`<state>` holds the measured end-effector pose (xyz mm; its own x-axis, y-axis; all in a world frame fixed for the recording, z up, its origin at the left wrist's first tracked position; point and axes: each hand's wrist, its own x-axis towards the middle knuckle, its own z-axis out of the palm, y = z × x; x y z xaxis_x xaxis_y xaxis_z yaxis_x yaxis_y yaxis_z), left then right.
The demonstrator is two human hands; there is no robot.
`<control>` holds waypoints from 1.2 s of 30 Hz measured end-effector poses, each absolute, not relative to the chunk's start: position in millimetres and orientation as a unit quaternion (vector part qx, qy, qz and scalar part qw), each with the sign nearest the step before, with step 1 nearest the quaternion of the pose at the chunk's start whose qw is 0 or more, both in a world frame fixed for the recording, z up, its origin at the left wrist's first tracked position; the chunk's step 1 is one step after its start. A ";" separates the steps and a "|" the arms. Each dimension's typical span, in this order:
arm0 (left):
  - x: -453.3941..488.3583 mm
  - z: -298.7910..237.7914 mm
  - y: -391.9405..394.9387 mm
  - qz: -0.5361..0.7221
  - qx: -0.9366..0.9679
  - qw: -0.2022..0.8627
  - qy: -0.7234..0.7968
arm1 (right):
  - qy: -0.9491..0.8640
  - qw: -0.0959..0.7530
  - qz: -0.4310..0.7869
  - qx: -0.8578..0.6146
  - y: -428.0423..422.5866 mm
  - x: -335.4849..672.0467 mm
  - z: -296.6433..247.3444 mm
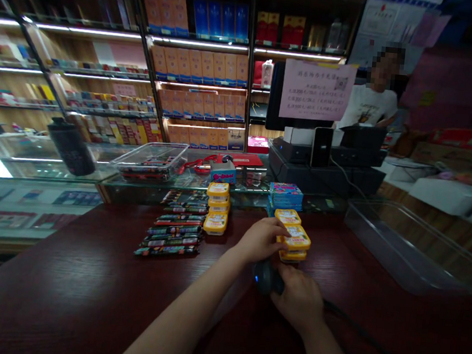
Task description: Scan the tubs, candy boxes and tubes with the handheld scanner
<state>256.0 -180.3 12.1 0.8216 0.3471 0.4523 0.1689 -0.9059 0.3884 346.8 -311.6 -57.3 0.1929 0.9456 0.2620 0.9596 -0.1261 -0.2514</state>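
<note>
My right hand (pixel 301 299) is wrapped round a dark handheld barcode scanner (pixel 265 278) with a small blue light, held low over the counter. Just above it, my left hand (pixel 262 238) has its fingers curled on the left edge of a yellow plastic box (pixel 299 237) with a white label. That box sits on top of another in a short stack. Behind it stands one more yellow box (pixel 288 216), next to stacked blue packets (pixel 286 196). A second group of yellow boxes (pixel 215 223) stands left of my hands, beside a row of dark, slim packets (pixel 174 232).
The dark red counter (pixel 96 286) carries a clear plastic bin (pixel 404 254) at right. On the glass ledge are a clear tray (pixel 149 160), a black bottle (pixel 71 147) and a phone (pixel 321 147). Past the monitor (pixel 275 100) a person (pixel 370 103) stands. The scanner's cable (pixel 355 325) trails right.
</note>
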 end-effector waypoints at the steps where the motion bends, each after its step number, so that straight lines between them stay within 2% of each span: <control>1: 261.5 13.2 -180.9 0.251 0.946 0.154 0.135 | -0.635 0.185 -0.016 -0.750 -311.5 347.1 -56.6; 5: 273.5 9.6 -183.2 0.232 0.956 0.094 0.152 | -0.628 0.177 -0.002 -0.758 -310.6 347.7 -53.5; 13: 255.3 5.4 -182.4 0.249 0.943 0.070 0.210 | -0.629 0.175 -0.006 -0.758 -310.6 348.9 -54.9; 20: 183.8 -19.8 -173.9 0.430 0.833 0.169 0.306 | -0.646 0.201 -0.006 -0.737 -312.7 349.8 -62.2; 25: 151.9 -57.2 -179.2 0.467 0.771 0.227 0.369 | -0.651 0.216 0.008 -0.727 -315.0 346.4 -61.1; 28: 149.6 -70.8 -181.5 0.487 0.744 0.245 0.386 | -0.630 0.261 0.053 -0.730 -319.1 342.0 -52.1; 33: 152.0 -77.2 -180.2 0.502 0.717 0.243 0.419 | -0.584 0.400 0.183 -0.682 -330.4 329.5 -38.0; 36: 151.8 -76.1 -180.3 0.503 0.714 0.229 0.430 | -0.569 0.431 0.211 -0.668 -336.1 323.0 -35.7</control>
